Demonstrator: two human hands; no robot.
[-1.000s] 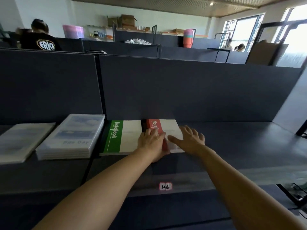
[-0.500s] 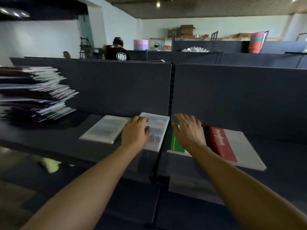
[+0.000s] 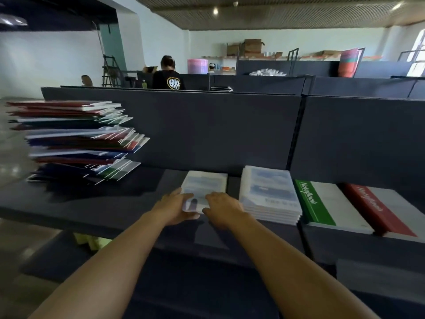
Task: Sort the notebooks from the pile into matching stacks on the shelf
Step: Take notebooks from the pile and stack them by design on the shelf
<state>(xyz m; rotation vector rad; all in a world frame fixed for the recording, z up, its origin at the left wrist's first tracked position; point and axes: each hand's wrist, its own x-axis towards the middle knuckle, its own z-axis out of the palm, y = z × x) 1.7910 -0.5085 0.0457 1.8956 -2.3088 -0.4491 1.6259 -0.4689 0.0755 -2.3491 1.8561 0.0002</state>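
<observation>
Both hands reached forward to a thin pale-blue notebook [image 3: 204, 187] that lay flat on the dark shelf [image 3: 96, 203]. The left hand [image 3: 171, 209] held its near left corner, the fingers [image 3: 184, 197] lying along the left edge with the thumb tucked under the near edge. The right hand [image 3: 222, 209] rested palm down on the near right part of the cover, its fingers loosely bent; whether they gripped the edge could not be told.

Just to the right of that notebook, with a narrow strip of shelf between, sat a taller stack of blue notebooks [image 3: 270, 195] with squared edges. Further right, past a seam in the shelf, lay a green-spined notebook [image 3: 322, 203] marked "NoteBook", and beside it, touching or nearly so, a red-spined notebook [image 3: 379, 210] with the same word.

Well to the left on the same shelf stood the unsorted pile [image 3: 78, 139], tall and ragged, with red, green, blue and white covers jutting out at different angles. A dark partition [image 3: 207, 130] rose behind the shelf. Beyond it, a person in a black shirt [image 3: 167, 77] sat facing away, and cardboard boxes [image 3: 250, 46] stood on a far ledge against the wall.
</observation>
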